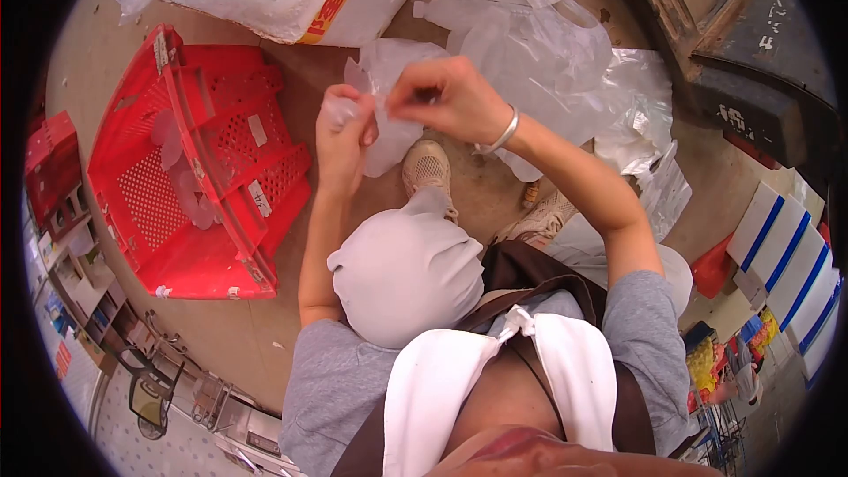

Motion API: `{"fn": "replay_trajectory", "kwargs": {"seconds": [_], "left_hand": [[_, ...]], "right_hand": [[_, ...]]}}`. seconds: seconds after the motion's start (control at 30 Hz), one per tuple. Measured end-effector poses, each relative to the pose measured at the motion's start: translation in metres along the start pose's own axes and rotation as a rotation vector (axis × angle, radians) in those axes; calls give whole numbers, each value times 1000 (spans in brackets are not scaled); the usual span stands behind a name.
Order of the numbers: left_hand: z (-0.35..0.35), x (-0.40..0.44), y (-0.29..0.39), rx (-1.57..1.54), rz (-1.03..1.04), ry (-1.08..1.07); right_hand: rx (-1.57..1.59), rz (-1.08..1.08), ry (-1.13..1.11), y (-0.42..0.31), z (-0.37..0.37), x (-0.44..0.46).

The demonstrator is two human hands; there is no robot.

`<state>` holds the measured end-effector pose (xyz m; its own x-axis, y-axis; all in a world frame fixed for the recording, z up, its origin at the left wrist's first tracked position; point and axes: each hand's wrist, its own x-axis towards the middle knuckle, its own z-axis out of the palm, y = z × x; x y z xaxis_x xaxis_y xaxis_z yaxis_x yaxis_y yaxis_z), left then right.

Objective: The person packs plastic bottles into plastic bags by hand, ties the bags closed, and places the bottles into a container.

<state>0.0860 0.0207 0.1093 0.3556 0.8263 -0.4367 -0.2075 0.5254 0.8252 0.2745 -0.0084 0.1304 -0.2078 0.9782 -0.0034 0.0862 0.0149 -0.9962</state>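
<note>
My left hand [344, 128] is closed around a translucent plastic piece [341, 111], most of it hidden by the fingers. Just to its right, my right hand [452, 102] has its fingers curled in a pinch. Those fingertips are blurred, so what they hold, if anything, cannot be made out. Behind and below both hands a thin translucent plastic sheet or piece [397, 66] hangs or lies near my shoe. A larger heap of translucent plastic pieces [530, 53], some with bottle-like necks, spreads beyond my right hand.
A red plastic crate [216, 168] stands on the floor at left, with several translucent pieces [187, 181] inside. A white sack with an orange stripe [327, 0] lies at the top. Dark metal machinery [751, 62] stands at upper right. My shoe [427, 168] is below the hands.
</note>
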Motion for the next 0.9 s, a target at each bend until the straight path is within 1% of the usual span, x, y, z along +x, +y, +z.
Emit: {"fn": "replay_trajectory", "kwargs": {"seconds": [0.07,0.1,0.13,0.17,0.23,0.27,0.33,0.37,0.43,0.47,0.53,0.57,0.63,0.67,0.73,0.77,0.83,0.9], "left_hand": [[-9,4,14,742,420,-170],[-14,6,21,1114,629,-254],[-19,6,29,1593,774,-240],[-15,4,31,1595,897,-242],[-8,6,35,1590,1157,-247],[-8,7,30,1532,1211,-203],[-10,8,17,1409,1305,-111],[-13,8,17,1441,1320,-93],[-13,3,24,1507,1340,-58],[-15,1,22,1489,1330,-82],[-18,-1,17,1451,1315,-138],[-17,1,16,1426,1349,-147],[-11,7,14,1374,1418,-162],[-11,10,13,1358,1365,-115],[-14,11,13,1326,1256,-18],[-18,9,11,1329,1111,0],[-38,-4,-3,1322,822,36],[-83,-19,-40,1329,621,-22]], "right_hand": [[39,-20,-205,-2,-1,-4],[-7,-28,-127,1,-1,0],[-53,-34,-47,8,0,6],[-100,-39,30,14,1,12],[113,43,-8,29,12,27],[223,86,-24,34,18,32],[328,46,-32,36,27,37],[379,24,-36,38,28,38],[484,199,-20,41,28,33],[531,285,-16,41,27,32],[453,399,-67,37,26,30],[415,457,-91,35,26,29],[498,385,-46,39,24,29],[539,349,-23,40,23,29],[533,310,177,35,25,28],[528,288,278,32,26,28],[454,357,476,74,11,30],[344,474,541,130,-4,25]]}}
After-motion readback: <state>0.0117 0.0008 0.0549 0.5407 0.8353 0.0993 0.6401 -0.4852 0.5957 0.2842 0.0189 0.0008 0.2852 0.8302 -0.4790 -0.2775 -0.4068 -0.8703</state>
